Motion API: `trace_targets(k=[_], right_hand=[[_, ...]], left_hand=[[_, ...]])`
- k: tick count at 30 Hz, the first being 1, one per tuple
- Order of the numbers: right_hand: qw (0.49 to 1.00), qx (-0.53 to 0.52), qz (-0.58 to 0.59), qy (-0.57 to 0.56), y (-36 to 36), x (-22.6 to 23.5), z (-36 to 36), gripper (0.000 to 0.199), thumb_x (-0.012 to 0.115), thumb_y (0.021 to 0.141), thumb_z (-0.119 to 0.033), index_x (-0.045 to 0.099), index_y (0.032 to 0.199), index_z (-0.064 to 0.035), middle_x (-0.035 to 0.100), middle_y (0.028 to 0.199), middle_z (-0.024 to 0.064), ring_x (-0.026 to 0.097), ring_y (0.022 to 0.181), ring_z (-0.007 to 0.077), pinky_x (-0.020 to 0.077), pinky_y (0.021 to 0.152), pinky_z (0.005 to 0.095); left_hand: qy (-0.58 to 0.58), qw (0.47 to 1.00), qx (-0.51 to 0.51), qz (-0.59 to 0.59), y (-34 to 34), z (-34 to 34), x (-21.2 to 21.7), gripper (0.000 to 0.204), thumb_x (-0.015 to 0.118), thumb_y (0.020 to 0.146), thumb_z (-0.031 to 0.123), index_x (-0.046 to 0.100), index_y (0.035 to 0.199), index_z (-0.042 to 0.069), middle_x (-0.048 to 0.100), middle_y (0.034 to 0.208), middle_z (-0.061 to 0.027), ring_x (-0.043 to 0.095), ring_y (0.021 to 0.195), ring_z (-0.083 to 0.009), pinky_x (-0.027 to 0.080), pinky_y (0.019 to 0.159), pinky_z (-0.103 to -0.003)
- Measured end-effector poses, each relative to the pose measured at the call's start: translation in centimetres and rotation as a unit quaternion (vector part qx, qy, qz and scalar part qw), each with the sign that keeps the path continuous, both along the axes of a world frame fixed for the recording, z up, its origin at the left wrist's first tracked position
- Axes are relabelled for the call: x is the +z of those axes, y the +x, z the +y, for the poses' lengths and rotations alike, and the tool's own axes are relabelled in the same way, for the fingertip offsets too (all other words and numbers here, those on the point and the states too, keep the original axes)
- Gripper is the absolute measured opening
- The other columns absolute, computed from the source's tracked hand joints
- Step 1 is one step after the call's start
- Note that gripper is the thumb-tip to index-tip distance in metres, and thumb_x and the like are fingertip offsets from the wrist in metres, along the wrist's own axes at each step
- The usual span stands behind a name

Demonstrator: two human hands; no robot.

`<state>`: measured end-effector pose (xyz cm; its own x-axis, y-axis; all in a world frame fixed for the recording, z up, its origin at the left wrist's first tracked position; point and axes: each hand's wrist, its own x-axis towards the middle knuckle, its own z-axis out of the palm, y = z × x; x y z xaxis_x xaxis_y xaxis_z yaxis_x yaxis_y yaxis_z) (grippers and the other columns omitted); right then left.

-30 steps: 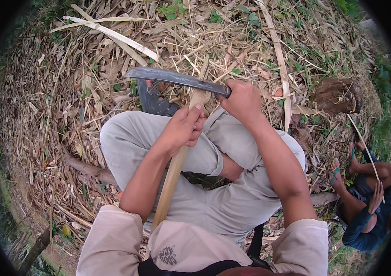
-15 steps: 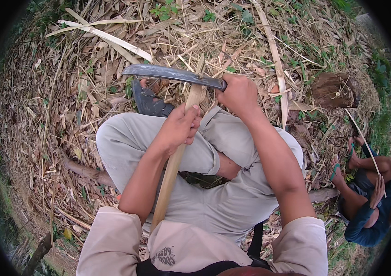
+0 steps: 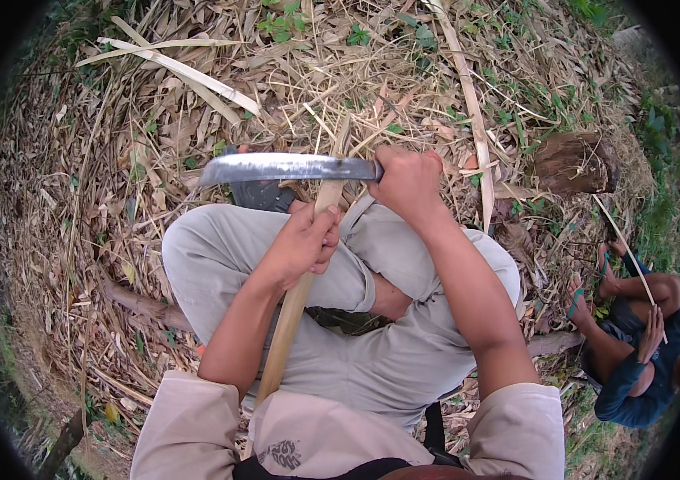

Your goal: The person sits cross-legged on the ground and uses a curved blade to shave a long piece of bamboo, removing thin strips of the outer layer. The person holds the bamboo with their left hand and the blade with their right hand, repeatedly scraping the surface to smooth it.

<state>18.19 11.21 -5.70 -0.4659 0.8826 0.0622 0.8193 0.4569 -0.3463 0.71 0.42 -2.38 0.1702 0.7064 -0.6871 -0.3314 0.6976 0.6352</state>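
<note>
My left hand (image 3: 304,240) is wrapped round a long, pale strip of split bamboo (image 3: 288,320), which slants from my lap up past my knees. In my right hand (image 3: 408,184) is the handle of a machete (image 3: 276,169), its fingers closed on it. The broad, slightly curved blade lies crosswise over the upper part of the strip, beyond my left hand, with its tip toward the left. Its flat side faces up and shines. The handle is mostly hidden in my fist, and the exact contact of edge and strip cannot be made out.
Dry leaves and shavings cover the ground. Pale strips (image 3: 188,74) lie at the far left, and a long strip (image 3: 476,112) at the far right. A cut log (image 3: 576,163) stands at the right. Beyond it a co-worker (image 3: 644,344) sits holding a thin strip (image 3: 632,256).
The machete has come nearer to me along the strip, and its blade has rolled so the flat side shows bright. My left hand still grips the strip, a little nearer.
</note>
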Motion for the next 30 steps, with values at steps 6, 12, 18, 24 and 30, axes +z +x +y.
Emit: trace_targets(k=[6, 12, 18, 24, 30], right_hand=[[0.997, -0.068, 0.025, -0.019, -0.4, 1.5, 1.1, 0.028, 0.077, 0.077, -0.029, 0.064, 0.070, -0.0051, 0.067, 0.069, 0.0154, 0.067, 0.067, 0.0371, 0.0523, 0.062, 0.0484], [0.981, -0.185, 0.014, -0.062, 1.2, 0.3, 4.9, 0.022, 0.070, 0.079, -0.027, 0.072, 0.078, -0.0046, 0.070, 0.075, 0.0183, 0.069, 0.070, 0.0386, 0.0553, 0.069, 0.0481], [0.960, -0.214, 0.113, -0.141, 1.3, 0.9, 3.9, 0.026, 0.070, 0.079, -0.029, 0.071, 0.074, -0.0034, 0.068, 0.070, 0.0207, 0.068, 0.071, 0.0384, 0.0539, 0.069, 0.0473], [0.992, -0.069, 0.091, -0.054, -0.4, 2.1, 1.2, 0.024, 0.074, 0.077, -0.026, 0.065, 0.069, -0.0054, 0.062, 0.060, 0.0148, 0.065, 0.059, 0.0366, 0.0522, 0.059, 0.0452], [0.986, 0.061, 0.153, -0.021, -1.3, 1.9, -2.1, 0.019, 0.076, 0.070, -0.020, 0.062, 0.070, -0.0070, 0.063, 0.065, 0.0120, 0.065, 0.062, 0.0349, 0.0499, 0.055, 0.0431]], left_hand=[[-0.011, 0.999, -0.001, -0.041, -0.3, 1.0, 0.0, 0.020, 0.045, 0.105, 0.026, 0.048, 0.093, 0.010, 0.038, 0.065, 0.0051, 0.029, 0.044, -0.0033, 0.024, 0.038, -0.024], [-0.032, 0.997, -0.018, -0.060, 0.2, -0.1, 0.4, 0.016, 0.044, 0.104, 0.024, 0.048, 0.094, 0.011, 0.037, 0.066, 0.0047, 0.029, 0.043, -0.0035, 0.023, 0.038, -0.024], [-0.022, 0.995, -0.014, -0.096, -0.5, 0.8, 0.1, 0.019, 0.044, 0.103, 0.025, 0.048, 0.095, 0.009, 0.040, 0.067, 0.0028, 0.030, 0.044, -0.0044, 0.027, 0.038, -0.024], [0.002, 0.994, 0.021, -0.104, -0.6, 0.8, 0.6, 0.025, 0.044, 0.104, 0.029, 0.052, 0.102, 0.005, 0.049, 0.071, -0.0021, 0.038, 0.042, -0.0080, 0.036, 0.038, -0.025], [0.033, 0.996, 0.042, -0.067, -0.6, 0.8, 1.0, 0.027, 0.048, 0.105, 0.030, 0.054, 0.103, 0.004, 0.050, 0.071, -0.0024, 0.042, 0.042, -0.0085, 0.040, 0.039, -0.025]])
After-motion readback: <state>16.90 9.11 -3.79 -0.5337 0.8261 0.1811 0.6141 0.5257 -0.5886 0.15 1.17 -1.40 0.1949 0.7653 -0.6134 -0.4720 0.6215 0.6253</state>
